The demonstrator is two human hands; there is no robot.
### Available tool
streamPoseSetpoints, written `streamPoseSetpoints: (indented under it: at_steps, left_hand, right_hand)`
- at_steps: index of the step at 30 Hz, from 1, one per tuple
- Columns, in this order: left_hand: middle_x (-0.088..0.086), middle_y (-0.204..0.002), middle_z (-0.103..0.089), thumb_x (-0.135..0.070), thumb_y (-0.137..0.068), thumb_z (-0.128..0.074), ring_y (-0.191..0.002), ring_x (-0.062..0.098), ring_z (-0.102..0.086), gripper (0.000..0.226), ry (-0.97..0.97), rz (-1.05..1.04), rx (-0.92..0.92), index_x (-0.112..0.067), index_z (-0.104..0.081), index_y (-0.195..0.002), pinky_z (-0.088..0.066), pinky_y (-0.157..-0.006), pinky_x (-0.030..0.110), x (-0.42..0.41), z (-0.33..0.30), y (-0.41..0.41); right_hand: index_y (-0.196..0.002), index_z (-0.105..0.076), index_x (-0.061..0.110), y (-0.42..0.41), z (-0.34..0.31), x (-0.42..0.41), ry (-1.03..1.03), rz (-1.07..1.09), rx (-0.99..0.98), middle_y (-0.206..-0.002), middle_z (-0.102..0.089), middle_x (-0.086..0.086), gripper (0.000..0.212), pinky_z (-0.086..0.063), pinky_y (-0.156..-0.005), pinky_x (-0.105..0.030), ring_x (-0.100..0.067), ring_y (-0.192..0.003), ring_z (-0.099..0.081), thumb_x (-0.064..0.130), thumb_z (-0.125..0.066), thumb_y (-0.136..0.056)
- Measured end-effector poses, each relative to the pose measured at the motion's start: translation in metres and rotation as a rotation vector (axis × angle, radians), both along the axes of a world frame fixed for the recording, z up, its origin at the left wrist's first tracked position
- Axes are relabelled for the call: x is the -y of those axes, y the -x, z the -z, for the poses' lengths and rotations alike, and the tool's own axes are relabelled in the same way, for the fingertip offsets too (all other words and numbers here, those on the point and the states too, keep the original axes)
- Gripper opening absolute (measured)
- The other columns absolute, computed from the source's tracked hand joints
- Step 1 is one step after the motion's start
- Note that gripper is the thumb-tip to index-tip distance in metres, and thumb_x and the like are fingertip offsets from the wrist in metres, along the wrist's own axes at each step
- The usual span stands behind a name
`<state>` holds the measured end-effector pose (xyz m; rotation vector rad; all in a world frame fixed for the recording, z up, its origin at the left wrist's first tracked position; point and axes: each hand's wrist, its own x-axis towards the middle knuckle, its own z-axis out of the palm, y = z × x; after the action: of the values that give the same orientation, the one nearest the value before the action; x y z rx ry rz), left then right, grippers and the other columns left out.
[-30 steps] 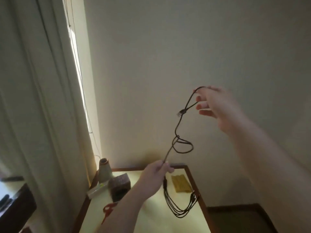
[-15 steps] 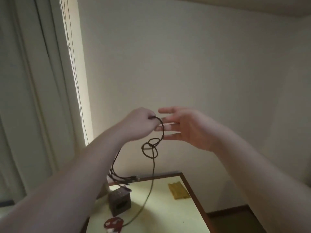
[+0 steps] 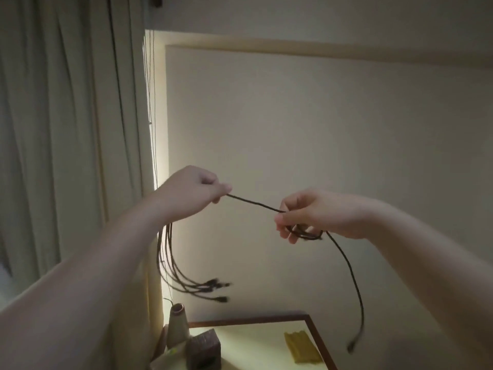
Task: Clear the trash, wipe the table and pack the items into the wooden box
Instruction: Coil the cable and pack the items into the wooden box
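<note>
Head view: thin dark cable [image 3: 253, 202] pulled taut in the air above the tabletop [image 3: 256, 340] — left hand [image 3: 192, 188] pinches it, right hand [image 3: 306, 214] grips small coil. Light, floppy, tangle-prone — best held at the bunched loops.

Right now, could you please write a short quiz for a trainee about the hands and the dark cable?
1. True or false: both hands grip the thin dark cable.
2. Which hand holds the knotted loop: A left hand, B right hand?
3. Fill in: the flat yellow cloth lies on the pale wood-edged ____.

Key: 1 true; 2 B; 3 table.
</note>
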<state>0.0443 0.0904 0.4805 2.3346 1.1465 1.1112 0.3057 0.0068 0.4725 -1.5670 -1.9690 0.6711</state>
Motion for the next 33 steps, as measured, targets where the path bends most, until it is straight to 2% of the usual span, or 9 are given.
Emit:
streamPoseSetpoints:
  at_steps: [4,6,9,12,16,20,25,29,33]
  left_hand:
    - [0.003,-0.075,-0.066,-0.07,-0.089,-0.064,-0.066,0.014,-0.059,0.051,0.018,0.089,-0.095,-0.022,-0.074,-0.079,-0.054,-0.069,0.031,0.02,0.009,-0.028]
    - [-0.005,-0.086,-0.07,-0.066,-0.095,-0.059,-0.073,0.014,-0.06,0.046,0.062,0.164,-0.018,-0.024,-0.075,-0.085,-0.061,-0.073,0.035,0.031,0.009,-0.042]
    - [-0.029,-0.081,-0.068,-0.052,-0.102,-0.058,-0.054,0.008,-0.042,0.036,0.116,0.175,0.178,-0.023,-0.075,-0.09,-0.045,-0.066,0.03,0.037,0.003,-0.04]
    - [-0.024,-0.056,-0.056,-0.047,-0.101,-0.062,-0.065,0.022,-0.031,0.031,0.098,0.152,0.319,-0.023,-0.078,-0.092,-0.032,-0.071,0.033,0.035,0.001,-0.027]
    - [-0.025,-0.056,-0.056,-0.038,-0.102,-0.063,-0.051,0.001,-0.046,0.025,0.025,0.179,0.407,-0.02,-0.08,-0.094,-0.034,-0.058,0.018,0.043,-0.003,-0.039]
    - [-0.003,-0.063,-0.065,-0.029,-0.098,-0.07,-0.054,0.001,-0.049,0.025,-0.171,0.139,0.377,-0.019,-0.078,-0.077,-0.037,-0.056,0.016,0.05,-0.003,-0.058]
    - [-0.009,-0.05,-0.046,-0.029,-0.095,-0.073,-0.047,0.008,-0.036,0.027,-0.145,0.046,0.407,-0.021,-0.079,-0.07,-0.029,-0.046,0.017,0.042,0.0,-0.059]
    - [-0.01,-0.051,-0.047,-0.033,-0.094,-0.074,-0.045,0.006,-0.038,0.024,-0.133,0.049,0.378,-0.019,-0.081,-0.076,-0.028,-0.046,0.015,0.038,0.001,-0.055]
    - [-0.014,-0.057,-0.051,-0.038,-0.094,-0.072,-0.054,0.008,-0.043,0.025,-0.033,-0.058,0.439,-0.023,-0.081,-0.076,-0.033,-0.054,0.024,0.016,0.005,-0.034]
  right_hand:
    - [-0.094,-0.072,0.008,0.015,-0.001,-0.011,-0.151,0.083,-0.175,-0.07,-0.062,0.0,0.021,-0.037,-0.049,-0.025,-0.014,-0.057,-0.058,0.028,-0.07,-0.1]
    - [-0.096,-0.072,0.007,0.02,-0.003,-0.014,-0.214,0.047,-0.238,-0.071,-0.058,0.007,0.019,-0.03,-0.051,-0.022,-0.007,-0.056,-0.048,0.026,-0.073,-0.096]
    - [-0.101,-0.073,0.008,0.011,-0.007,-0.01,-0.093,-0.142,-0.597,-0.081,-0.062,0.002,0.021,-0.028,-0.059,-0.028,-0.009,-0.066,-0.048,0.015,-0.067,-0.081]
    - [-0.118,-0.072,0.004,-0.003,-0.007,-0.008,-0.131,-0.153,-0.758,-0.094,-0.074,-0.009,0.028,-0.033,-0.061,-0.025,-0.011,-0.069,-0.054,0.001,-0.063,-0.092]
    - [-0.096,-0.072,0.007,0.009,0.003,-0.006,-0.267,-0.093,-0.692,-0.107,-0.079,-0.016,0.012,-0.036,-0.064,-0.026,-0.018,-0.081,-0.061,-0.002,-0.066,-0.095]
    - [-0.087,-0.075,0.012,0.036,0.009,-0.003,-0.186,-0.1,-0.884,-0.098,-0.078,-0.003,0.025,-0.045,-0.085,-0.036,-0.018,-0.094,-0.07,0.018,-0.052,-0.093]
    - [-0.113,-0.061,0.033,0.051,0.027,0.007,-0.588,0.342,-0.563,-0.102,-0.071,0.015,0.039,-0.051,-0.08,-0.025,0.001,-0.1,-0.067,0.053,-0.079,-0.086]
    - [-0.083,-0.072,0.026,0.045,0.031,0.0,-0.681,0.368,-0.281,-0.079,-0.074,0.015,0.013,-0.05,-0.067,-0.024,0.0,-0.073,-0.068,0.034,-0.076,-0.092]
    - [-0.086,-0.065,0.016,0.024,0.017,-0.008,-0.653,0.293,-0.73,-0.077,-0.079,0.004,0.016,-0.048,-0.084,-0.028,-0.01,-0.084,-0.074,0.019,-0.065,-0.102]
